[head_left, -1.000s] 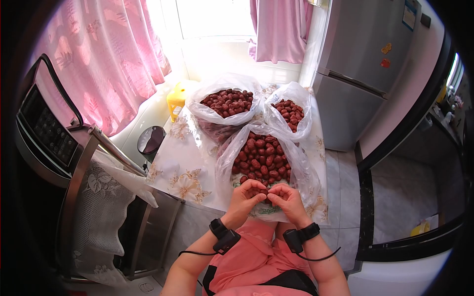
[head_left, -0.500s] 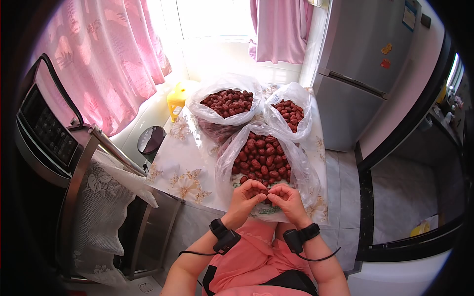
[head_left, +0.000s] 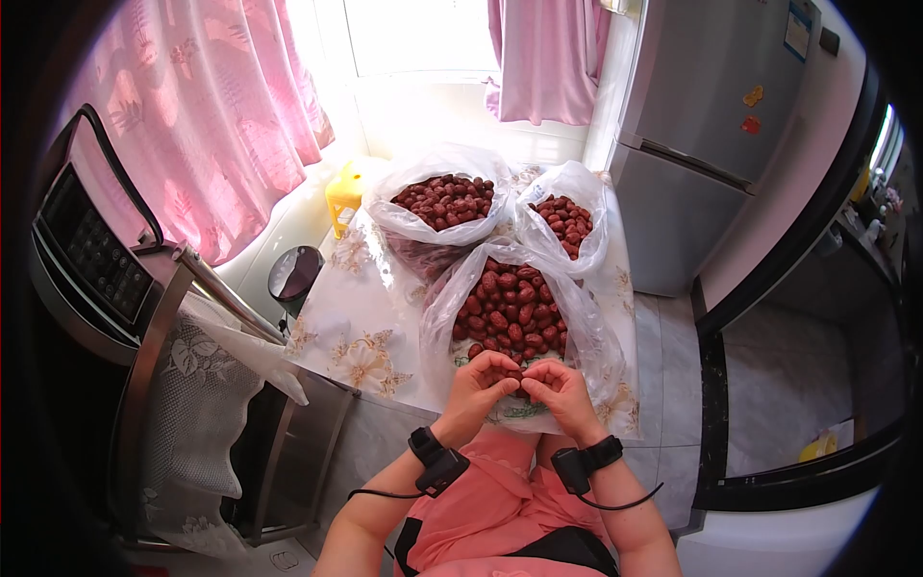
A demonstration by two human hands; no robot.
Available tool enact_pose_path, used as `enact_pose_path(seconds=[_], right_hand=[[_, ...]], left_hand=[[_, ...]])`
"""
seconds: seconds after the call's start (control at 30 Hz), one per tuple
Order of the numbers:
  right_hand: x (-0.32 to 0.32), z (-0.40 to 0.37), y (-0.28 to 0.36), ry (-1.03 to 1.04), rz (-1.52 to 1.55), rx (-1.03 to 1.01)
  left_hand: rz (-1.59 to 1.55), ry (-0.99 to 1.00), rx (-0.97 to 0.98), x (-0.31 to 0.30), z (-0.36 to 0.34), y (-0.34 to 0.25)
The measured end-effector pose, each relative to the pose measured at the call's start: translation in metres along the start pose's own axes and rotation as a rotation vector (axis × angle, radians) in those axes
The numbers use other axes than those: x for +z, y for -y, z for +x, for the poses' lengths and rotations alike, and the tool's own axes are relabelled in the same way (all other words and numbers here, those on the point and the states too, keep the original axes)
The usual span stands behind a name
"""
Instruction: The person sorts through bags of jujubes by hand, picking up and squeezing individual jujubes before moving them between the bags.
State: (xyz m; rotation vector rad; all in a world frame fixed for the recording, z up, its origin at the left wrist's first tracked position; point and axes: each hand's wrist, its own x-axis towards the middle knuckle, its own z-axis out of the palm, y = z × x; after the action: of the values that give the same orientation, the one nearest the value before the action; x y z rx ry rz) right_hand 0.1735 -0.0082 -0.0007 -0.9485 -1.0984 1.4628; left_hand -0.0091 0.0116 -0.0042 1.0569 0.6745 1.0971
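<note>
My left hand (head_left: 479, 387) and my right hand (head_left: 561, 392) meet at the near edge of an open clear plastic bag (head_left: 441, 317). Between their fingertips they pinch a dark red date (head_left: 515, 375), mostly covered by the fingers. Many wrinkled red dates (head_left: 510, 308) fill the far part of this bag. Behind it, at the back left, stands a fuller bag of dates (head_left: 444, 200). A smaller bag of dates (head_left: 569, 223) is at the back right.
The bags rest on a table with a floral cloth (head_left: 361, 361). A yellow container (head_left: 343, 197) and a dark round-lidded object (head_left: 294, 273) are at the left. A microwave-like appliance (head_left: 91, 255) stands farther left; a grey refrigerator (head_left: 707, 125) is at the back right.
</note>
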Motion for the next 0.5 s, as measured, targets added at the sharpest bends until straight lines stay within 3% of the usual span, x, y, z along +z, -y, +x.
enact_pose_path(seconds=[0.5], right_hand=[[-0.001, 0.0005, -0.0012, 0.007, -0.013, -0.014]], left_hand=[[0.009, 0.009, 0.017, -0.0006, 0.0002, 0.0019]])
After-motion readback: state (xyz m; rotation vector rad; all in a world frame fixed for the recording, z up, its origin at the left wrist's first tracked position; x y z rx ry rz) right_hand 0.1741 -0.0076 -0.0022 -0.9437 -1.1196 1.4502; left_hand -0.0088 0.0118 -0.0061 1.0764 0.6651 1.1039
